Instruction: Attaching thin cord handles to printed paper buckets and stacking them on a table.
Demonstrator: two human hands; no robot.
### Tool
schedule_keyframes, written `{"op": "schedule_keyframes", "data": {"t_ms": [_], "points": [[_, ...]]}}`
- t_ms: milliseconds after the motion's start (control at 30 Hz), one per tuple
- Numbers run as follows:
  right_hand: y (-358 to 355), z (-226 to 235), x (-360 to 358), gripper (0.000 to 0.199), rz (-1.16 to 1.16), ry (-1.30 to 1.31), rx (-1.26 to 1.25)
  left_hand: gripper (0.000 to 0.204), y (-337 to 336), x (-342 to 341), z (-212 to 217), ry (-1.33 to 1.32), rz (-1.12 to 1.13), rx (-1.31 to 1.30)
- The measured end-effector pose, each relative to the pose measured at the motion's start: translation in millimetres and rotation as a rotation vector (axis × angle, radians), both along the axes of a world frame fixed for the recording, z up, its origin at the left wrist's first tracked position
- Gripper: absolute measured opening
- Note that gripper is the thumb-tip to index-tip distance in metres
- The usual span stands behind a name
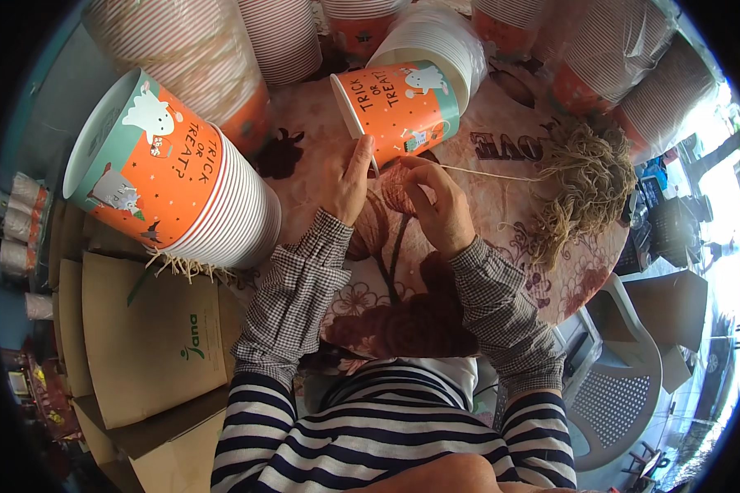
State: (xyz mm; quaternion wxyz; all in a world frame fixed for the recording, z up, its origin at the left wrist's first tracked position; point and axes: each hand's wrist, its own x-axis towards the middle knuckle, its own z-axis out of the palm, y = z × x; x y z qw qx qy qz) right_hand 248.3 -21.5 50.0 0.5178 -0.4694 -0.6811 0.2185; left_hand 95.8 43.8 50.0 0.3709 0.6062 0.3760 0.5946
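An orange and green paper bucket point(399, 107) with a ghost print lies tilted over the table, its rim toward the left. My left hand point(349, 185) is closed on the bucket's near rim, thumb outside and the other fingers mostly hidden. Just right of it, below the bucket, my right hand point(442, 205) pinches a thin beige twine point(489, 172) between thumb and fingers. That strand runs right to a tangled heap of twine point(588, 193) on the table. The twine's end at my fingertips is too small to make out.
A tall nested stack of matching buckets point(181, 172) leans at the left. Several plastic-wrapped stacks point(608, 57) line the table's far side. The table has a flowered cover point(370, 304). Beside it are a cardboard box point(156, 345) at left and a plastic chair point(621, 394) at right.
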Motion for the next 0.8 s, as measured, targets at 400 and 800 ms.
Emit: {"op": "schedule_keyframes", "data": {"t_ms": [400,800], "points": [[-10,7,-15,0.011,0.119,-0.099,0.123,0.058,9,-19,17,-0.054,0.146,-0.054],[3,-3,-4,0.012,-0.102,-0.131,0.152,0.023,-1,10,-21,0.047,-0.219,-0.011]]}}
